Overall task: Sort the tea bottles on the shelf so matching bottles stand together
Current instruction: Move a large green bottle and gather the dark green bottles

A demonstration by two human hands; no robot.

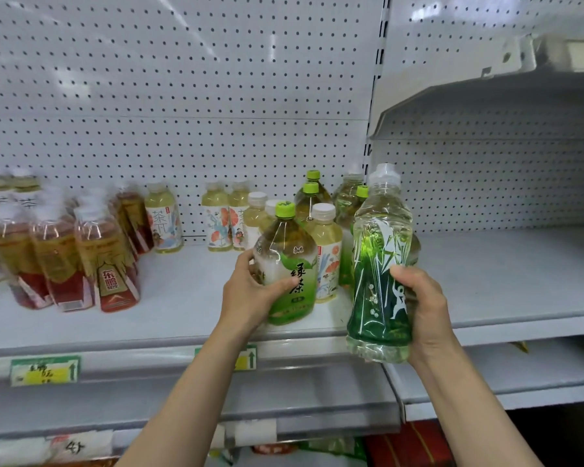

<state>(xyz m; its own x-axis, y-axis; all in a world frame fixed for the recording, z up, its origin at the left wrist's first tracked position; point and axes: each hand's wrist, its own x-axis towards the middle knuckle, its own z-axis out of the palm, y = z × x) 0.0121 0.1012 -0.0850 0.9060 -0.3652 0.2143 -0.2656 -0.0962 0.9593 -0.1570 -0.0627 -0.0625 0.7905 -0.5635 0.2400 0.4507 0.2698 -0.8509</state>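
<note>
My left hand (250,291) grips a green-tea bottle (289,264) with a lime cap and green label, standing near the front of the shelf (169,298). My right hand (422,305) holds a clear bottle with a dark green bamboo label (378,271) lifted in front of the shelf edge. Behind them stand more lime-capped green-tea bottles (309,197), white-capped pale yellow floral bottles (326,251) and another bamboo-label bottle (346,203). Further left are floral-label bottles (218,220) and a cluster of red-label amber tea bottles (108,254).
A white pegboard (182,96) backs the shelf. A neighbouring shelf bay (506,264) on the right holds no bottles, with another shelf (486,96) above it. Price tags (44,370) hang on the front rail. Lower shelves show packaged goods (412,446).
</note>
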